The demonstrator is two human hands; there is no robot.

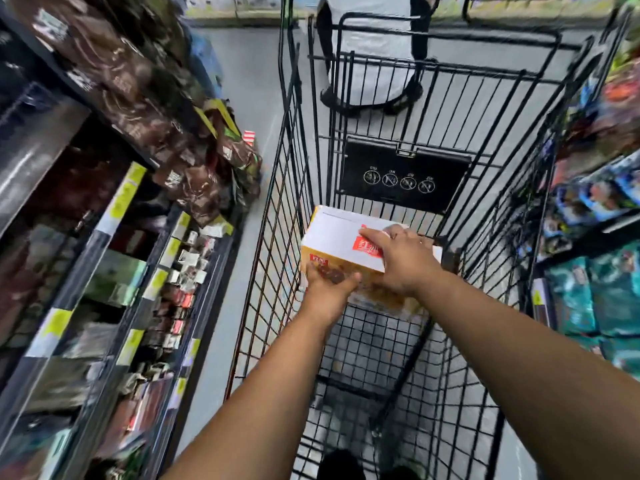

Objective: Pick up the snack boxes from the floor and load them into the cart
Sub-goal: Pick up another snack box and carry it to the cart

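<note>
A white and yellow snack box [337, 237] with red labels is held inside the black wire cart [277, 258], above the cart's mesh floor. My left hand [327, 284] grips its near lower corner from below. My right hand [401, 258] lies over the top right of the box, fingers curled across its upper face. Both forearms reach in over the cart's near end. The box tilts slightly toward me.
Shelves of brown snack bags [145, 109] and small packets line the left side. Colourful packages [602, 202] fill shelves on the right. A person in white trousers and dark shoes [372, 98] stands beyond the cart's far end. The grey floor runs between.
</note>
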